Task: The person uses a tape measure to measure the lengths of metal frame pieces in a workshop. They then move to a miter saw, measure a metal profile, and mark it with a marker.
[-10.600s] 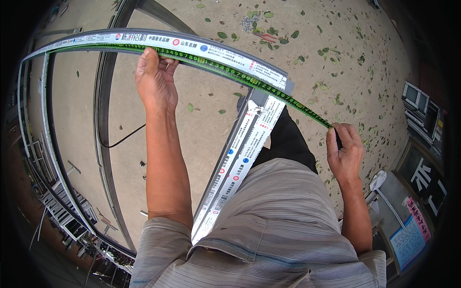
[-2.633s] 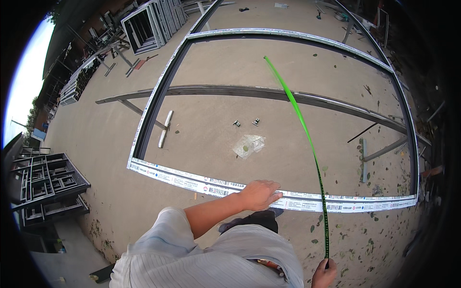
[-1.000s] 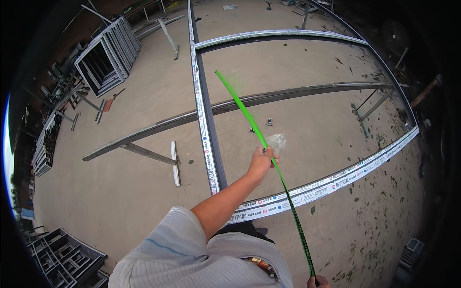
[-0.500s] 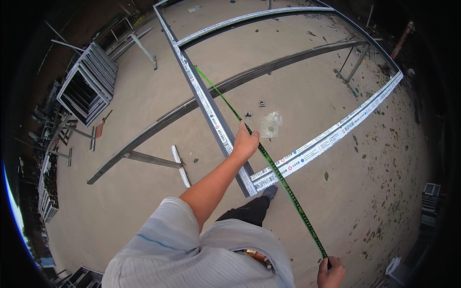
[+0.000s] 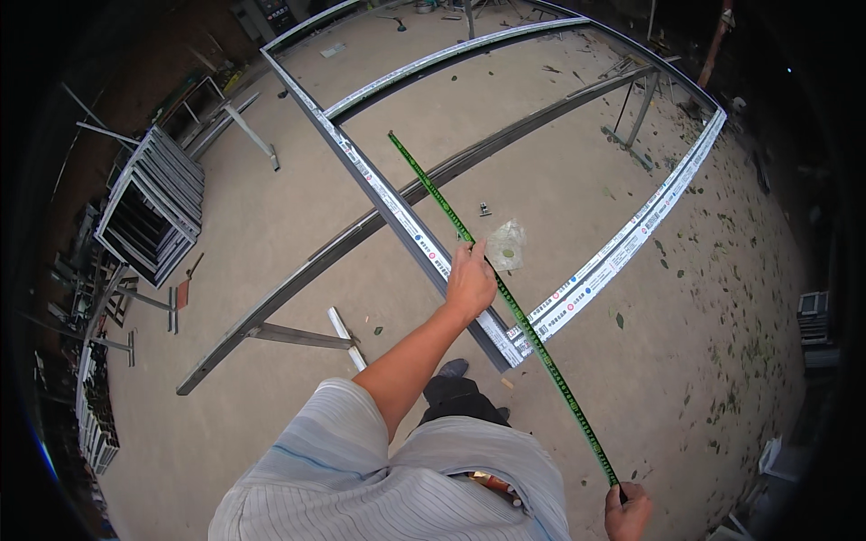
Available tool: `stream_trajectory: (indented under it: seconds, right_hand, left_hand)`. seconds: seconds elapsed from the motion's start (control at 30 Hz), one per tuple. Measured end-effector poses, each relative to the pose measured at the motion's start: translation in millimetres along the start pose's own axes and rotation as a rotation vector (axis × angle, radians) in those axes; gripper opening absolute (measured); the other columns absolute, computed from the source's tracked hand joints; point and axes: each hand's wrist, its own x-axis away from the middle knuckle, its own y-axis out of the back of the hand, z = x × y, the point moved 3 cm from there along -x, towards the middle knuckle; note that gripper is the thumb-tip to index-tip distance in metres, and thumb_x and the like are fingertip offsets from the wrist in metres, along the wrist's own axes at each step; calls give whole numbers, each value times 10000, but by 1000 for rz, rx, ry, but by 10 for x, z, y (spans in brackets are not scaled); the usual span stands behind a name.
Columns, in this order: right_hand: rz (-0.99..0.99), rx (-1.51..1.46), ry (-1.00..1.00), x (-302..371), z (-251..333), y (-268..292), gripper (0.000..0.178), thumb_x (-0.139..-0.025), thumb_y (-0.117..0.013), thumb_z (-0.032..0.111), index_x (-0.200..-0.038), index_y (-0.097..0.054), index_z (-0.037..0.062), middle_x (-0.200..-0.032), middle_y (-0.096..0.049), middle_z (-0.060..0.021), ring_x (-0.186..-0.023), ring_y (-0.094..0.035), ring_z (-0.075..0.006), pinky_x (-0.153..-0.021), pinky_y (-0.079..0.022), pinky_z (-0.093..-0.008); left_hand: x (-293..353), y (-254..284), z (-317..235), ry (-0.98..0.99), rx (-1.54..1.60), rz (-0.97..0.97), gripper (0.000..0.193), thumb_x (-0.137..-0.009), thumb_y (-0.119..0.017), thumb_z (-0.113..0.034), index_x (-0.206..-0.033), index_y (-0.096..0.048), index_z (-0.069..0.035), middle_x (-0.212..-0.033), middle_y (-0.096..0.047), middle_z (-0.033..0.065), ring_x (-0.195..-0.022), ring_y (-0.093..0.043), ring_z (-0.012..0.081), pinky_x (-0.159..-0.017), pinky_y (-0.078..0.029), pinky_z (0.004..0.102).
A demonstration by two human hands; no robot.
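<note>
A green tape measure (image 5: 564,388) stretches its long marked blade slantwise over the near corner of a large metal window or door frame (image 5: 406,219). My left hand (image 5: 472,281) is closed on the blade partway along it, beside the frame's left bar. Beyond that hand the blade runs on to a free tip inside the frame's outline. At the lower right my right hand (image 5: 628,514) is closed round the tape measure's near end; my fingers hide most of what is there. Printed protective film covers the frame's bars.
Long dark support beams (image 5: 280,317) on legs pass under the frame. Inside its outline, a clear plastic bag (image 5: 507,245) and a small metal fitting (image 5: 484,209) lie on the ground. Stacked metal frames (image 5: 153,207) stand at left. Fallen leaves (image 5: 695,388) litter the right side.
The blade's far tip has come away from the frame's left bar to its right. Both hands keep their hold. My view and feet have shifted, and the frame's near corner sits farther right.
</note>
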Motion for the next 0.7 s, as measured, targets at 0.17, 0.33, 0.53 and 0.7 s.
stream_trajectory:
  seconds: [0.17,0.33,0.53,0.7]
  right_hand:
    - [-30,-116,34,-176,208,-479,276,-1075,-668,247,-1116,-801,9,-1086,-781,-230,-1009,-742,-424,-921,-587,-487]
    - [-30,-126,102,-354,492,-846,252,-1071,-681,225,-1080,-797,2,-1047,-777,-229,-974,-744,-409,-882,-588,-488]
    - [-116,-155,151,-516,733,-1096,221,-1042,-683,193,-1022,-776,-7,-945,-735,-233,-898,-705,-426,-807,-553,-507]
    - [-201,-170,234,-612,1088,-1068,166,-1005,-683,125,-924,-723,-13,-837,-660,-230,-829,-633,-468,-732,-502,-545]
  left_hand:
    - [-312,310,424,-208,-148,41,440,-931,-637,-17,-1356,-741,-61,-1553,-558,262,-1423,-525,462,-1201,-457,516]
    - [-669,659,793,-390,-247,44,290,-896,-684,-60,-1167,-788,-52,-1478,-615,230,-1424,-531,418,-1210,-432,519]
    - [-1086,895,1115,-532,-275,128,89,-946,-689,-137,-975,-753,-82,-1361,-665,148,-1411,-542,345,-1283,-307,604]
    - [-1253,1011,1323,-514,-285,173,79,-958,-678,-133,-974,-740,-88,-1344,-668,131,-1402,-551,322,-1285,-293,633]
